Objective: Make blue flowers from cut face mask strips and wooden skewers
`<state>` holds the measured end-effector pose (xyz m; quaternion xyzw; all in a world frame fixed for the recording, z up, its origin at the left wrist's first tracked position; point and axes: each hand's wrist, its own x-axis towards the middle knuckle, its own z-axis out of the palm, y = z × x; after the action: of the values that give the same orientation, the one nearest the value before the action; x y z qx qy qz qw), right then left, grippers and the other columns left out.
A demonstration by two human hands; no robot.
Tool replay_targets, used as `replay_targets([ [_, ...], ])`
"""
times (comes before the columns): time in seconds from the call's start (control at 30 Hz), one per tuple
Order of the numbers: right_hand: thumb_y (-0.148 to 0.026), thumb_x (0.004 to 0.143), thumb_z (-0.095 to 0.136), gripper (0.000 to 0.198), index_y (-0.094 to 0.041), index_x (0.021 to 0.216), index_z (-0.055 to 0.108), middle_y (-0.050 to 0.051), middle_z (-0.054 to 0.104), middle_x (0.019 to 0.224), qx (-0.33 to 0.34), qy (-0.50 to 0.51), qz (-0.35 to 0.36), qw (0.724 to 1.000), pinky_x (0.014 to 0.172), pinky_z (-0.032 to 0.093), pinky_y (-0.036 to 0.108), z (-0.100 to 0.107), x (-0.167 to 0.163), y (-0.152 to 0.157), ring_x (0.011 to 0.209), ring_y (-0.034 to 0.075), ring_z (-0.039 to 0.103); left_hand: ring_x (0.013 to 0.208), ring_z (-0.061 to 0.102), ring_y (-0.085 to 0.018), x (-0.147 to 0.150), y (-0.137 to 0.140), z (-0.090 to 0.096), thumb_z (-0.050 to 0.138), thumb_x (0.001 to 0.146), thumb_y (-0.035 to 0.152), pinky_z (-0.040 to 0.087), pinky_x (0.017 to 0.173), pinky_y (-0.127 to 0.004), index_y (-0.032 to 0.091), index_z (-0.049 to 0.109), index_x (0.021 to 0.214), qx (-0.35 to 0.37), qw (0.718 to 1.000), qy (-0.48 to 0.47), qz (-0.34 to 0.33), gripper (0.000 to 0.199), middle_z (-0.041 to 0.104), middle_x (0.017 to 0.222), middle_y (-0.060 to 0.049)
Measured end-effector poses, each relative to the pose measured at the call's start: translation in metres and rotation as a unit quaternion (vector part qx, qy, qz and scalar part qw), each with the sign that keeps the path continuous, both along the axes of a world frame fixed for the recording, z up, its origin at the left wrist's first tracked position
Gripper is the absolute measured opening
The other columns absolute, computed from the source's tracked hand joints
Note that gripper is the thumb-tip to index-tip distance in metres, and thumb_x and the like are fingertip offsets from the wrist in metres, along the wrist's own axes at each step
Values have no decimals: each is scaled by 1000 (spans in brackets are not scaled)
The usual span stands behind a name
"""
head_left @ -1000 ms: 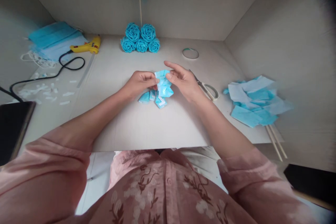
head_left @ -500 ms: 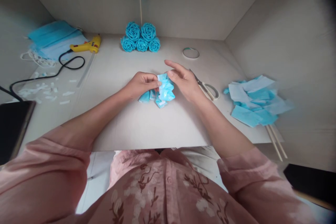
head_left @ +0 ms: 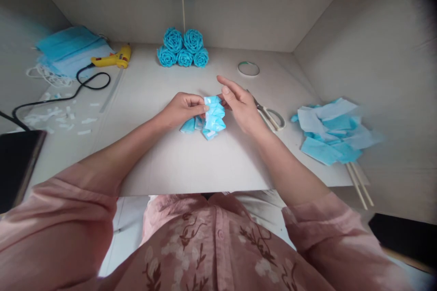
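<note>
My left hand [head_left: 187,108] pinches the left edge of a folded light-blue strip [head_left: 214,113] between thumb and fingers. The strip looks like face-mask fabric, with pointed pleats along its right side and a tail curling below. My right hand [head_left: 239,103] is on the strip's right side, thumb lifted off it and index finger stretched out. Some of its other fingers are partly hidden behind the strip's upper edge, where they seem to touch it. Beside my right wrist lie scissors [head_left: 273,117] with pale handles.
Rolled blue rosettes [head_left: 185,57] are stacked at the back. To the left are blue masks [head_left: 73,50], a yellow glue gun [head_left: 119,57] with a black cord, and white scraps [head_left: 61,116]. A tape roll [head_left: 248,68], a blue fabric pile [head_left: 331,129] and wooden sticks [head_left: 359,184] are on the right.
My right thumb has lifted off the strip, and the right hand has shifted slightly right. The left hand keeps its pinch, and the strip has turned a little.
</note>
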<state>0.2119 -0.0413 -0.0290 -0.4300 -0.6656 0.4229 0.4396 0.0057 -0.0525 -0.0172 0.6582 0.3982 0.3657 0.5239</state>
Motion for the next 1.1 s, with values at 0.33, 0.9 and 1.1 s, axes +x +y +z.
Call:
replay_targets([
  [0.33, -74, 95, 43, 73, -29, 152, 48, 8, 76, 110, 30, -13, -10, 999, 79, 62, 37, -10, 3, 7, 89, 21, 73, 60, 61, -10, 0, 2, -3, 75, 76, 37, 51, 63, -22, 13, 68, 65, 15, 1000, 3, 3, 27, 68, 64, 0],
  [0.9, -65, 93, 58, 74, -39, 158, 34, 5, 73, 113, 62, 30, -57, 996, 74, 59, 34, -11, 9, 18, 85, 18, 68, 59, 60, -10, 1, 3, -3, 77, 74, 42, 49, 60, -21, 14, 67, 64, 39, 999, 14, 35, 31, 67, 63, -1],
  [1.1, -71, 88, 60, 76, -31, 151, 45, 5, 74, 102, 30, -3, 20, 999, 66, 57, 32, -8, -1, 6, 75, 17, 65, 60, 61, -11, 0, 4, -5, 78, 75, 47, 50, 61, -22, 14, 67, 64, 62, 996, 4, 58, 37, 67, 63, -2],
])
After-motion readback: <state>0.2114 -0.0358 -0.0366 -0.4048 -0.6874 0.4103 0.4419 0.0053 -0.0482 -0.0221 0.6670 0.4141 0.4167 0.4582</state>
